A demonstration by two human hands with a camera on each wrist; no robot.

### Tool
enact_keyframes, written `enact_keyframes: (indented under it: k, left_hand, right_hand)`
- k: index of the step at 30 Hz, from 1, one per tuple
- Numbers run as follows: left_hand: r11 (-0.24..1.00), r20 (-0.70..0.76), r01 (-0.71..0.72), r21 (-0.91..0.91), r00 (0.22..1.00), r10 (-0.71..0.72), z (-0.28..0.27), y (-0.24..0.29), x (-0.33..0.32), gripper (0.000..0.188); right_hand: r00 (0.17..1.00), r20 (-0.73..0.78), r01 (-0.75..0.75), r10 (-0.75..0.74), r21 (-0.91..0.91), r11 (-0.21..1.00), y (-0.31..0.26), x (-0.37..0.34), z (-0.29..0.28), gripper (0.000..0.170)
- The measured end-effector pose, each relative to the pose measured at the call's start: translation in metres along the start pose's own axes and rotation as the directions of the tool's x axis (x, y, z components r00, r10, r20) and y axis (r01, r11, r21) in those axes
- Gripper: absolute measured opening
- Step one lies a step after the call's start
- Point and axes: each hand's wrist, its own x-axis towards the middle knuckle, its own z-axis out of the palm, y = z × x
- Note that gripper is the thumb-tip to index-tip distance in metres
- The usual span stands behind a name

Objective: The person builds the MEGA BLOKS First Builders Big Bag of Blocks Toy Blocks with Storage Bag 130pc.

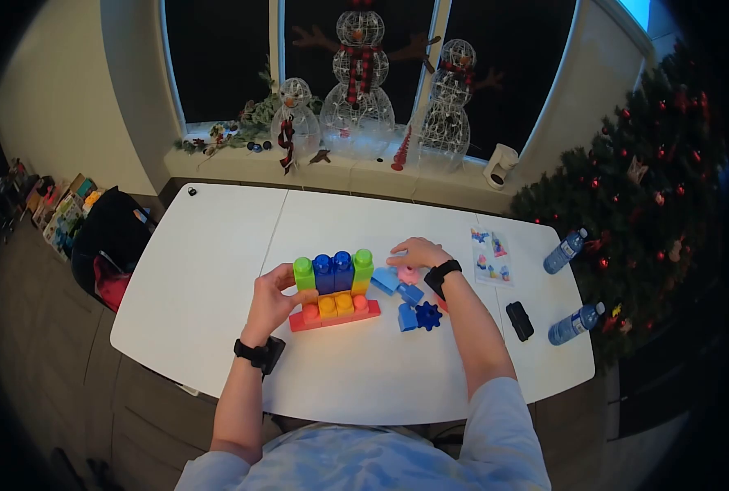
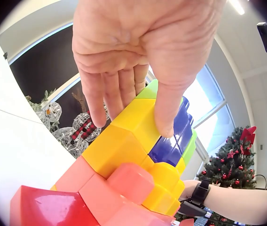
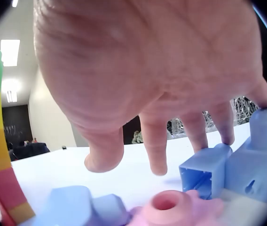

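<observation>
A wall of stacked toy building blocks (image 1: 333, 282) stands on the white table, with green and blue pieces on top, yellow and orange below, and a red and pink base. My left hand (image 1: 271, 304) grips its left end, the thumb (image 2: 166, 115) on the front face and the fingers reaching behind. To the right, my right hand (image 1: 418, 252) hovers over loose blocks with its fingers spread downward. In the right wrist view, its fingertips come right at a light blue block (image 3: 204, 172). A pink gear-shaped block (image 3: 166, 207) lies below the palm.
Nearer me lie a blue block (image 1: 407, 317) and a dark blue gear (image 1: 428, 316). A picture sheet (image 1: 492, 258), a black case (image 1: 519, 321) and two water bottles (image 1: 565, 251) are at the right. Wire snowmen (image 1: 358, 106) stand on the sill behind.
</observation>
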Motion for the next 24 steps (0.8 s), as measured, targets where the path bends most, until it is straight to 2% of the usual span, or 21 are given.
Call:
enact_keyframes:
  k: [2,6,9,11,12,14,15,19,21,22,24]
  left_hand:
    - [1.0,0.002,-0.003,0.009,1.0,0.003,0.0,-0.001,0.0,0.044]
    - [1.0,-0.007,-0.01,0.01,1.0,0.01,0.001,-0.003,0.0,0.046]
    - [1.0,-0.013,-0.001,-0.002,1.0,0.001,0.0,0.001,0.0,0.047]
    - [1.0,-0.013,0.004,-0.01,1.0,-0.005,0.0,0.0,0.0,0.047]
    - [1.0,-0.017,0.007,-0.016,1.0,-0.007,0.001,-0.001,0.0,0.047]
    - [1.0,-0.012,0.002,-0.027,1.0,-0.002,0.001,-0.002,0.0,0.047]
    - [1.0,-0.006,-0.01,-0.016,1.0,0.01,0.001,-0.003,0.0,0.047]
    - [1.0,-0.003,-0.025,-0.013,1.0,0.025,0.002,-0.002,0.0,0.047]
    - [1.0,-0.005,-0.024,-0.01,1.0,0.024,0.001,-0.002,0.001,0.047]
    - [1.0,-0.004,-0.027,-0.01,1.0,0.027,0.001,-0.003,0.001,0.047]
    - [1.0,-0.001,-0.027,-0.008,1.0,0.027,0.001,-0.002,0.002,0.047]
  right_hand:
    - [0.983,0.166,0.079,-0.074,-0.023,0.997,-0.009,-0.013,-0.001,0.054]
    - [0.968,0.205,0.172,-0.146,-0.117,0.978,-0.014,-0.041,0.001,0.047]
    - [0.969,0.133,0.229,-0.207,-0.179,0.957,-0.006,-0.052,-0.004,0.038]
    - [0.931,-0.18,0.33,-0.317,0.045,0.943,0.019,-0.039,-0.006,0.03]
    - [0.935,-0.175,0.32,-0.308,0.048,0.946,0.023,-0.041,-0.01,0.03]
    - [0.864,-0.41,0.334,-0.292,0.033,0.942,0.024,-0.055,-0.022,0.023]
    - [0.873,-0.417,0.306,-0.255,0.061,0.95,0.021,-0.067,-0.027,0.022]
    - [0.924,-0.311,0.26,-0.223,0.083,0.962,0.016,-0.1,-0.026,0.023]
    - [0.929,-0.189,0.329,-0.318,0.03,0.944,0.016,-0.113,-0.015,0.027]
    - [0.93,-0.188,0.328,-0.317,0.031,0.944,0.015,-0.12,-0.013,0.027]
    - [0.953,-0.023,0.303,-0.303,0.144,0.942,0.01,-0.133,-0.009,0.028]
